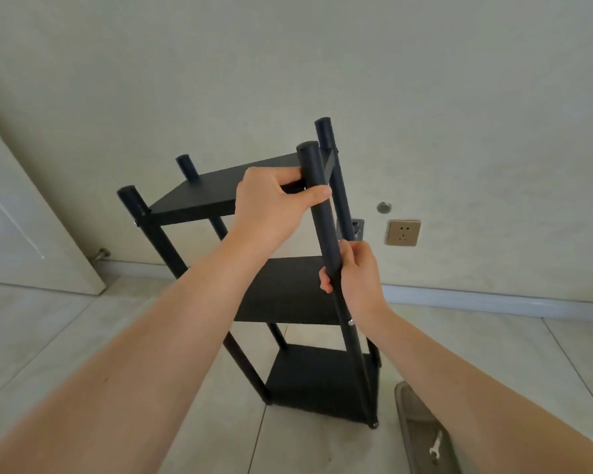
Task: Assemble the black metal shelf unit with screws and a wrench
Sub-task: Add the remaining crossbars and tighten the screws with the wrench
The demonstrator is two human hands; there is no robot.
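Pale floor tiles (pixel 65 336) and a plain cream wall (pixel 322 63) frame the action, with a black shelf unit (pixel 288 292) standing upright on the floor, three shelves stacked between four round posts. Left hand (pixel 271 206) up high: its grip wraps the near right post (pixel 322 217), thumb across the front, fingers curled behind at the top shelf's corner. Lower on that same post, below the left grip, the right hand (pixel 360 278) clamps on as well, fingers folded round the tube just above the middle shelf. Under the right grip a silver screw head (pixel 351 322) shows on the post at the middle shelf's edge. Down past the right forearm, a grey tray (pixel 411 405) lies on the floor beside the unit's foot, and a small silver wrench (pixel 435 446) rests in it. On the wall beyond the grips, a wall socket (pixel 403 233).
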